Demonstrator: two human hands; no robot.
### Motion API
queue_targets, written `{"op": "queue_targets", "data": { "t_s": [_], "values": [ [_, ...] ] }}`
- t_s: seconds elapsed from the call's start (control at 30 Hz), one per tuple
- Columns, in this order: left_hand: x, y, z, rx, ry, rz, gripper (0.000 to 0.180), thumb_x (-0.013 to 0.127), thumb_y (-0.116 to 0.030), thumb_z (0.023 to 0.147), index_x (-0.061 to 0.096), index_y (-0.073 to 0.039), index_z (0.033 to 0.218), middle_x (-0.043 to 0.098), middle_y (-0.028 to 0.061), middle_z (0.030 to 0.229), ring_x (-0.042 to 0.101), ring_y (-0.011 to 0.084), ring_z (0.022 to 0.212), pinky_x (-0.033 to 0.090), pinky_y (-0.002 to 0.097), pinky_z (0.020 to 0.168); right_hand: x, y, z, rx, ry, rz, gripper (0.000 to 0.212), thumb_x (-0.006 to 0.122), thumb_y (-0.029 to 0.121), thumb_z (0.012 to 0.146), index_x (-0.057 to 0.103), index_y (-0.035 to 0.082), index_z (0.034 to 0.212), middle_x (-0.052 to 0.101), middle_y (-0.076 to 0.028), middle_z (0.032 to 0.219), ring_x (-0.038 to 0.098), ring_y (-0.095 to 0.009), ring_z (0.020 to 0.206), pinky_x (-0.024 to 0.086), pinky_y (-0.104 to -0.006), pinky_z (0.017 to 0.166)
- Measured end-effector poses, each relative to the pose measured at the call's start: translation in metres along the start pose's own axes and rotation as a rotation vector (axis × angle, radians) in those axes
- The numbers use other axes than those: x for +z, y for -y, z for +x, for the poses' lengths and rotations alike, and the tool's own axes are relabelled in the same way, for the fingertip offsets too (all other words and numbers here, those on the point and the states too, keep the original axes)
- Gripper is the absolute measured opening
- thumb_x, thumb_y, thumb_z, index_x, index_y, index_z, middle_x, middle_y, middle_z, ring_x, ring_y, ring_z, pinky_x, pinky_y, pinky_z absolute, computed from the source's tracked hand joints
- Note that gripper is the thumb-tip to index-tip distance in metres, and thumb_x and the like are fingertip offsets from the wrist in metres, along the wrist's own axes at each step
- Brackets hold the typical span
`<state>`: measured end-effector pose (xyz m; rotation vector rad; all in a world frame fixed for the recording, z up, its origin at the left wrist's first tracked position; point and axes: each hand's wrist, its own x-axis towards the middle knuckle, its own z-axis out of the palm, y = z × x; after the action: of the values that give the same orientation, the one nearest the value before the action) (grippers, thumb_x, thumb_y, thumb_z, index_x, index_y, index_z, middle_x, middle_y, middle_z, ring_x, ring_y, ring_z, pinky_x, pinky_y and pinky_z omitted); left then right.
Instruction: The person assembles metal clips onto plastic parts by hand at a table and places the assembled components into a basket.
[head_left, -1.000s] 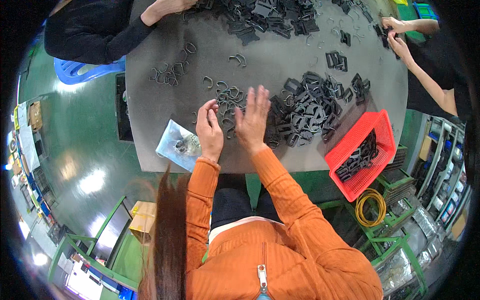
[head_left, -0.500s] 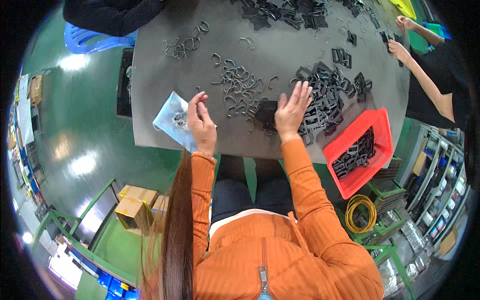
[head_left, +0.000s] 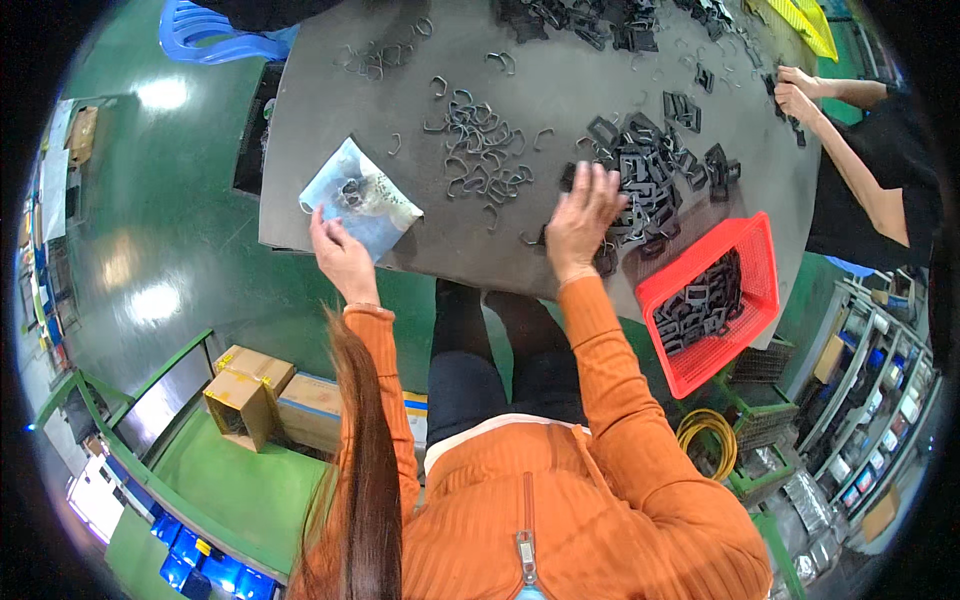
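My left hand (head_left: 345, 260) rests its loosely parted fingers on the near-left edge of a stained light-blue sheet (head_left: 375, 225), and I see no object between them. A small dark clump (head_left: 350, 190) lies on the sheet. My right hand (head_left: 583, 225) is open, fingers spread, at the left side of a heap of black plastic buckles (head_left: 645, 185). Some dark pieces show beside its fingers; what lies under the palm is hidden. Between my hands, farther out, is a loose pile of bent metal wire rings (head_left: 480, 145).
A red basket (head_left: 655, 345) holding black buckles stands at the table's right edge. More buckles (head_left: 590, 25) and wire rings (head_left: 375, 60) lie farther off. At right a co-worker's hands (head_left: 800, 90) handle black pieces. Cardboard boxes (head_left: 240, 390) sit on a green cart at lower left.
My left hand has moved left and nearer to me, from the sheet's right side to its near-left edge. My right hand stays by the buckles; the dark piece left of it is less visible.
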<state>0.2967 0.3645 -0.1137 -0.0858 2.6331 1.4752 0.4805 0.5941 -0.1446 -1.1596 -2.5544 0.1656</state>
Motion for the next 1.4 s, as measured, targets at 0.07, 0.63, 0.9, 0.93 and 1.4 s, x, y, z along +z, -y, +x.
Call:
{"op": "queue_targets", "data": {
  "t_s": [0.07,0.63,0.9,0.93,1.4],
  "values": [
    [-0.003,0.019,0.007,0.285,-0.243,0.368,0.037,0.049,-0.011,0.093,0.046,-0.005,0.129,0.059,0.0121,0.1,0.055,0.0233,0.081,0.045,0.0373,0.077,0.001,0.037,-0.01,-0.082,0.057,0.191,0.06,0.054,0.021,0.086,0.031,0.005,0.139,0.024,-0.019,0.146,0.013,-0.039,0.139,0.008,-0.0529,0.112],
    [-0.018,0.013,0.035,-0.213,0.252,0.208,0.057,0.077,-0.035,0.07,0.05,0.004,0.102,0.062,0.0254,0.098,0.061,0.0393,0.093,0.046,0.0434,0.081,0.122,0.129,0.16,-0.034,-0.01,0.168,0.067,0.04,0.047,0.093,0.027,0.004,0.142,0.021,-0.023,0.148,0.014,-0.037,0.139,0.009,-0.0501,0.112],
    [-0.031,0.02,0.039,-0.203,0.342,0.143,0.052,0.074,-0.03,0.073,0.049,0.003,0.103,0.063,0.0248,0.095,0.062,0.0392,0.089,0.047,0.0432,0.078,0.154,0.208,0.228,-0.624,0.174,0.312,0.058,0.042,0.043,0.093,0.034,0.009,0.139,0.036,-0.009,0.144,0.028,-0.025,0.136,0.018,-0.044,0.112],
    [-0.032,0.024,0.038,-0.21,0.341,0.142,0.052,0.074,-0.03,0.073,0.049,0.003,0.103,0.063,0.0248,0.095,0.062,0.0392,0.089,0.047,0.0432,0.078,0.152,0.22,0.228,-0.757,0.241,0.319,0.057,0.042,0.042,0.093,0.035,0.01,0.139,0.036,-0.008,0.144,0.028,-0.024,0.136,0.018,-0.0436,0.112],
    [-0.059,0.033,0.037,-0.278,0.301,0.19,0.05,0.074,-0.03,0.075,0.049,0.003,0.103,0.063,0.0237,0.094,0.062,0.0382,0.088,0.047,0.0423,0.076,0.039,0.126,-0.026,0.006,0.244,0.153,0.088,0.063,0.048,0.079,0.021,0.007,0.144,0.015,-0.024,0.148,0.007,-0.043,0.139,0.003,-0.0626,0.107]
  ]
}}
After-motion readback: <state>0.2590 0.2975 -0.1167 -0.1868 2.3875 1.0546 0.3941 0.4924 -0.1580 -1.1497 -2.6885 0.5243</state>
